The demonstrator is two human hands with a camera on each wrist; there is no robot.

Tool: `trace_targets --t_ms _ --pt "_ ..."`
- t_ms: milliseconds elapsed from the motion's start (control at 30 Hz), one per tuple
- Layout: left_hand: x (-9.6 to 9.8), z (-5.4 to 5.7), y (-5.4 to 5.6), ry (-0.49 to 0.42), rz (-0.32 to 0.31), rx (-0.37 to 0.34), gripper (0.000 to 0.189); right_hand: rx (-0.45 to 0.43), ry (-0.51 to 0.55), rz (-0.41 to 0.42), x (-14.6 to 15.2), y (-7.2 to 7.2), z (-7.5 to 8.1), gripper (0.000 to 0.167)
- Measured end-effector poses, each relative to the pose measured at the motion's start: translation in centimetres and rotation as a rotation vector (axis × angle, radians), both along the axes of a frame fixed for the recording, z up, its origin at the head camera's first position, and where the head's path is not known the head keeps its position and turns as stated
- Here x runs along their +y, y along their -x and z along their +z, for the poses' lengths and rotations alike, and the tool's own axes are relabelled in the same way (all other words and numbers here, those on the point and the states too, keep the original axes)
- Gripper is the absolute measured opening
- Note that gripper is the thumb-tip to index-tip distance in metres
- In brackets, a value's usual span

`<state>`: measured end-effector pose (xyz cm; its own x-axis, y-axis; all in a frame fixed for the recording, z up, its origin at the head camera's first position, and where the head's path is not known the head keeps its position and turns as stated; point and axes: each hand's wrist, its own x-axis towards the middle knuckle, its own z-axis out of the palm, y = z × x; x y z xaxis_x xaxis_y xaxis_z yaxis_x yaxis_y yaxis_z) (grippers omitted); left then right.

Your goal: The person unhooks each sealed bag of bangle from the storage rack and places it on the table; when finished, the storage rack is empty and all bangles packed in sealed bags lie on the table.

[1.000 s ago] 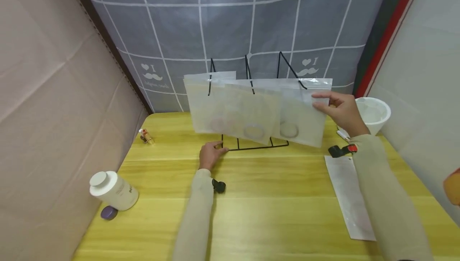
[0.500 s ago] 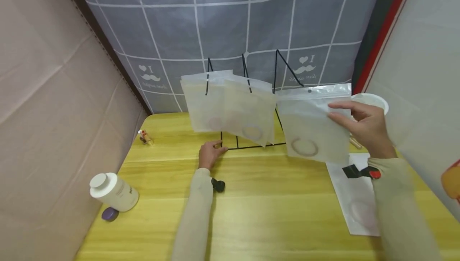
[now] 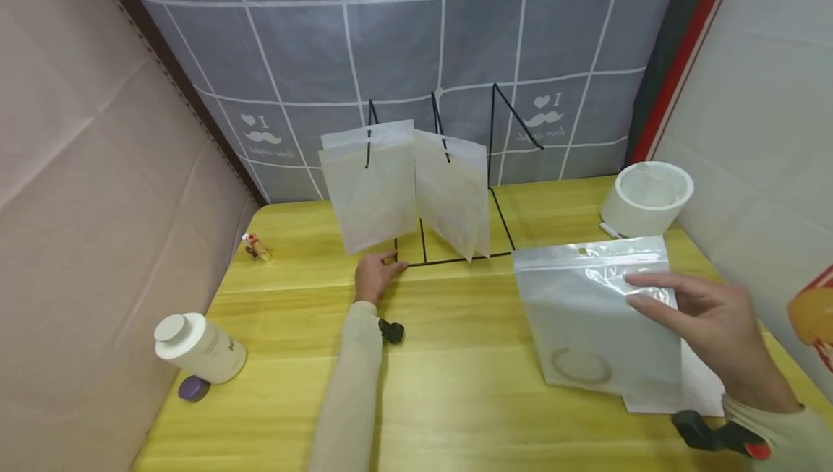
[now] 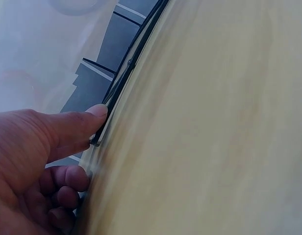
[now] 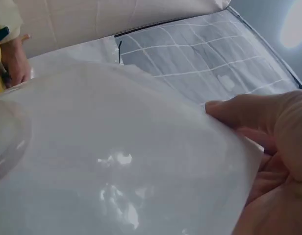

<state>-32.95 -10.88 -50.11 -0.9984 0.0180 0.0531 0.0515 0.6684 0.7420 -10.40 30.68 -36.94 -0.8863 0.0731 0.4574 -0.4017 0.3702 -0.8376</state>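
My right hand (image 3: 722,327) pinches the top right corner of a translucent zip bag (image 3: 592,313), held over the right side of the table. A ring-shaped thing shows through near the bag's bottom; its kind is unclear. Behind it, part of a white bag (image 3: 703,385) lies on the table. My left hand (image 3: 374,277) grips the front left corner of a black wire display rack (image 3: 449,261), its thumb (image 4: 94,112) on the bar in the left wrist view. Zip bags hang from the rack's left hook (image 3: 374,197) and middle hook (image 3: 452,190); the right hook (image 3: 518,116) is bare.
At the back right stands a round white container (image 3: 641,219), with a small white stick-like thing (image 3: 609,230) beside it. A white bottle (image 3: 204,353), a purple cap (image 3: 194,388) and a small orange-gold object (image 3: 257,246) are on the left. A grey checked cloth (image 3: 403,38) backs the table.
My right hand has drawn the zip bag off the right hook, then toward the front right and down, above the bag on the table. The left hand has stayed on the rack.
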Motion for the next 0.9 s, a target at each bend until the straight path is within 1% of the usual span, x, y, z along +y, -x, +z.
trace_targets --t_ms 33,100,167,267,333,400,533,700,767,900 --pt "0.0 0.1 0.0 0.001 0.003 0.002 0.043 -0.094 -0.046 -0.057 0.1 -0.2 -0.5 0.029" --pt "-0.1 0.2 0.1 0.004 0.011 0.002 0.043 -0.277 -0.126 -0.128 0.4 0.2 -1.5 0.029" --pt "-0.2 0.2 0.2 0.005 0.017 0.0 0.042 -0.404 -0.135 -0.124 1.0 1.3 -3.0 0.035" --pt "-0.2 0.2 0.1 0.004 0.011 -0.004 0.042 -0.515 -0.16 -0.093 2.0 3.3 -5.4 0.045" --pt "-0.1 0.3 0.0 -0.007 0.002 -0.007 0.042 -0.54 -0.182 -0.076 2.5 4.7 -6.8 0.049" --pt "0.0 0.2 -0.2 -0.014 -0.009 -0.007 0.043 -0.563 -0.214 -0.063 2.7 5.9 -7.9 0.053" --pt "0.0 0.0 -0.2 -0.022 -0.014 0.001 0.043 -0.594 -0.253 -0.022 2.6 8.0 -9.4 0.056" --pt "0.1 0.0 -0.1 -0.02 -0.009 0.007 0.041 -0.608 -0.29 -0.002 2.5 9.4 -10.5 0.054" --pt "0.1 0.0 -0.1 -0.023 -0.008 0.009 0.041 -0.609 -0.32 0.002 2.6 9.9 -10.9 0.051" --pt "0.0 0.0 0.0 -0.035 -0.006 0.006 0.04 -0.583 -0.389 0.003 2.5 10.5 -11.8 0.041"
